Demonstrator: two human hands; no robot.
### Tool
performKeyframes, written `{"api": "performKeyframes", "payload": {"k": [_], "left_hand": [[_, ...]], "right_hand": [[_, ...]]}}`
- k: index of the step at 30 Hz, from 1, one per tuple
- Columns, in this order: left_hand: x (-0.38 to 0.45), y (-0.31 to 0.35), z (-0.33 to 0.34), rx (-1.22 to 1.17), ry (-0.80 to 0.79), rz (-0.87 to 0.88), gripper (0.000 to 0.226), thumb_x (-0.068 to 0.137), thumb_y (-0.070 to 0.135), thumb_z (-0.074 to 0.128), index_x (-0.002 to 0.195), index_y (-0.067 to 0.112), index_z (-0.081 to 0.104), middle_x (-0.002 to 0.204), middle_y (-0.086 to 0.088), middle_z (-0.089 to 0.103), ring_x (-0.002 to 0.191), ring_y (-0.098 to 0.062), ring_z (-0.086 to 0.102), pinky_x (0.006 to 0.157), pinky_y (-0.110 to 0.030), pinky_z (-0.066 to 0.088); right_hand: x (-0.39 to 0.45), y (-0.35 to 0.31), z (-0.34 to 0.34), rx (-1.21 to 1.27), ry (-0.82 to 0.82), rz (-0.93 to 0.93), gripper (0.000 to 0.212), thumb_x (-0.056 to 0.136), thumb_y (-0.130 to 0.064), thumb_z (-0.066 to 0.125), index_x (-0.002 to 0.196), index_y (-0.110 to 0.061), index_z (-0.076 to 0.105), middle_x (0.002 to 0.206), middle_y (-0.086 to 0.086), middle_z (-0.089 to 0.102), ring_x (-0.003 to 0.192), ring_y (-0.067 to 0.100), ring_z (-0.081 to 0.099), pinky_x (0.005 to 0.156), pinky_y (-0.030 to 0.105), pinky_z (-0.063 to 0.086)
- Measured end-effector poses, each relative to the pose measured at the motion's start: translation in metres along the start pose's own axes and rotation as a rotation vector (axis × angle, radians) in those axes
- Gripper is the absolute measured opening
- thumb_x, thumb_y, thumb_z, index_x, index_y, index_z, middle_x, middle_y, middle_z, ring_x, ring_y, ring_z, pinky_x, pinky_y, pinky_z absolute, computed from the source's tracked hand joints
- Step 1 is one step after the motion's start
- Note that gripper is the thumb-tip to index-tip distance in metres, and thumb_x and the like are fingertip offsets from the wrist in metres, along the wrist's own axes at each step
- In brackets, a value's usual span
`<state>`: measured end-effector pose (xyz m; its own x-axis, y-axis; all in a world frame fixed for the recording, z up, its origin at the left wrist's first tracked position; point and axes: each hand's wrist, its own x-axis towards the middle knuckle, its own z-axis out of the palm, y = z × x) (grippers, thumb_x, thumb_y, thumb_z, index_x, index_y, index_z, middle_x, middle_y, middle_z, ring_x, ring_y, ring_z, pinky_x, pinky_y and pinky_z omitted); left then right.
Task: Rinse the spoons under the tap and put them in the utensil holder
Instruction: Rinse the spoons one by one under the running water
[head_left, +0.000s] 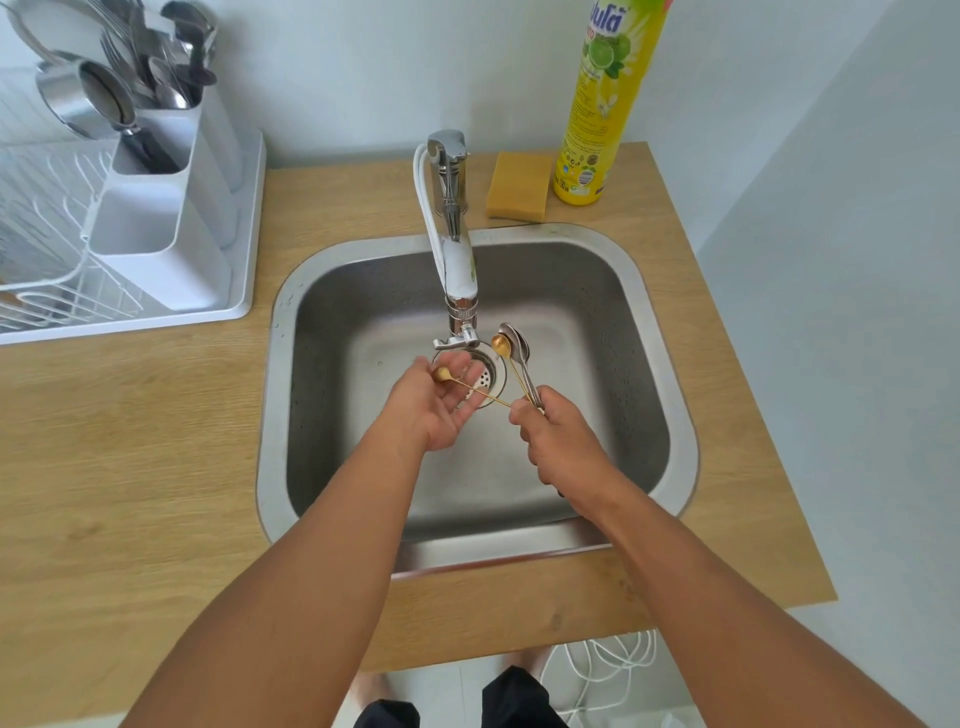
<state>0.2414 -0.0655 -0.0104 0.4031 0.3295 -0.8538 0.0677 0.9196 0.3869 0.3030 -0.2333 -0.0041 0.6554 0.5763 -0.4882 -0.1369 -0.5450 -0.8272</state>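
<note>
Over the steel sink (644, 364), just below the tap (457, 291), my left hand (431, 410) holds a small gold spoon (470, 388), bowl near my thumb, handle pointing right. My right hand (558, 441) grips a bundle of spoons (514, 345) by their handles: silver ones and one gold one, bowls pointing up toward the tap spout. The gold spoon's handle tip nearly meets my right hand. The white utensil holder (171, 171) stands at the back left, holding several pieces of cutlery. I cannot make out running water.
A white dish rack (67, 291) with a steel ladle or cup sits on the wooden counter (130, 441) at left. A yellow sponge (519, 184) and a yellow dish soap bottle (602, 104) stand behind the sink. The drain strainer (491, 379) lies under my hands.
</note>
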Motion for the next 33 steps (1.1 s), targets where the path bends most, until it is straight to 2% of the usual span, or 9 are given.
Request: {"api": "performKeyframes", "payload": {"k": [3, 8, 11, 15, 18, 22, 24, 27, 33], "left_hand": [[0.006, 0.016, -0.011, 0.070, 0.051, 0.042, 0.045, 0.111, 0.045, 0.033, 0.097, 0.019, 0.068, 0.072, 0.005, 0.079, 0.060, -0.011, 0.076, 0.048, -0.027, 0.060], [0.001, 0.014, -0.015, 0.404, -0.007, 0.079, 0.030, 0.100, 0.035, 0.065, 0.105, 0.007, 0.072, 0.099, -0.009, 0.079, 0.072, -0.017, 0.079, 0.056, -0.033, 0.062], [-0.002, 0.002, -0.006, 0.469, 0.062, 0.158, 0.029, 0.087, 0.031, 0.083, 0.091, 0.003, 0.076, 0.080, -0.007, 0.079, 0.064, -0.017, 0.076, 0.056, -0.033, 0.062], [0.001, 0.003, 0.003, 0.409, 0.142, 0.209, 0.018, 0.099, 0.015, 0.069, 0.093, -0.001, 0.072, 0.067, -0.006, 0.077, 0.050, -0.013, 0.069, 0.050, -0.030, 0.060], [-0.003, 0.008, 0.004, 0.421, 0.119, 0.194, 0.016, 0.102, 0.011, 0.060, 0.101, -0.001, 0.070, 0.074, -0.008, 0.080, 0.052, -0.014, 0.071, 0.050, -0.031, 0.060], [-0.007, 0.011, 0.000, 0.365, 0.148, 0.254, 0.015, 0.098, 0.002, 0.057, 0.096, 0.002, 0.072, 0.078, -0.005, 0.080, 0.054, -0.013, 0.071, 0.052, -0.030, 0.060], [-0.009, 0.012, 0.000, 0.338, 0.141, 0.286, 0.017, 0.102, 0.005, 0.055, 0.096, 0.005, 0.072, 0.070, -0.002, 0.077, 0.054, -0.012, 0.070, 0.052, -0.029, 0.059], [-0.015, 0.012, -0.001, 0.295, 0.111, 0.304, 0.017, 0.103, 0.011, 0.058, 0.094, 0.008, 0.072, 0.076, -0.003, 0.079, 0.060, -0.013, 0.073, 0.055, -0.030, 0.061], [-0.035, -0.032, 0.005, 0.361, 0.064, 0.280, 0.017, 0.094, 0.026, 0.075, 0.088, 0.009, 0.075, 0.072, -0.005, 0.074, 0.059, -0.013, 0.071, 0.057, -0.030, 0.060]], "right_hand": [[-0.002, 0.002, -0.005, 0.008, 0.000, -0.016, 0.026, 0.097, -0.044, 0.050, 0.084, -0.022, 0.051, 0.071, -0.005, 0.047, 0.055, 0.010, 0.037, 0.052, 0.031, 0.027], [0.000, 0.001, -0.006, -0.153, 0.073, -0.097, 0.030, 0.102, -0.043, 0.047, 0.086, -0.018, 0.047, 0.063, -0.011, 0.050, 0.051, 0.005, 0.039, 0.052, 0.029, 0.032], [-0.002, -0.001, -0.001, -0.289, 0.061, -0.119, 0.032, 0.103, -0.045, 0.046, 0.083, -0.020, 0.046, 0.064, -0.009, 0.052, 0.052, 0.006, 0.042, 0.053, 0.033, 0.034], [-0.005, -0.013, 0.006, -0.052, -0.090, 0.025, 0.038, 0.103, -0.052, 0.047, 0.090, -0.018, 0.057, 0.066, -0.010, 0.050, 0.044, 0.004, 0.036, 0.048, 0.027, 0.031], [-0.008, -0.023, 0.007, 0.296, -0.210, 0.158, 0.045, 0.103, -0.061, 0.046, 0.094, -0.019, 0.057, 0.060, -0.012, 0.039, 0.045, 0.007, 0.026, 0.042, 0.021, 0.021], [-0.009, -0.031, 0.011, 0.504, -0.271, 0.260, 0.055, 0.101, -0.070, 0.038, 0.091, -0.020, 0.060, 0.063, -0.008, 0.037, 0.047, 0.007, 0.021, 0.040, 0.020, 0.018], [-0.009, -0.032, 0.014, 0.526, -0.263, 0.270, 0.043, 0.107, -0.054, 0.039, 0.091, -0.019, 0.059, 0.061, -0.008, 0.036, 0.047, 0.008, 0.020, 0.039, 0.018, 0.018], [-0.008, -0.030, 0.019, 0.468, -0.221, 0.224, 0.026, 0.109, -0.033, 0.042, 0.090, -0.019, 0.054, 0.059, -0.009, 0.034, 0.047, 0.008, 0.020, 0.040, 0.017, 0.019], [-0.002, -0.032, 0.031, 0.404, -0.174, 0.157, 0.030, 0.111, -0.033, 0.038, 0.088, -0.020, 0.052, 0.052, -0.012, 0.038, 0.041, 0.004, 0.025, 0.038, 0.018, 0.020]]}}
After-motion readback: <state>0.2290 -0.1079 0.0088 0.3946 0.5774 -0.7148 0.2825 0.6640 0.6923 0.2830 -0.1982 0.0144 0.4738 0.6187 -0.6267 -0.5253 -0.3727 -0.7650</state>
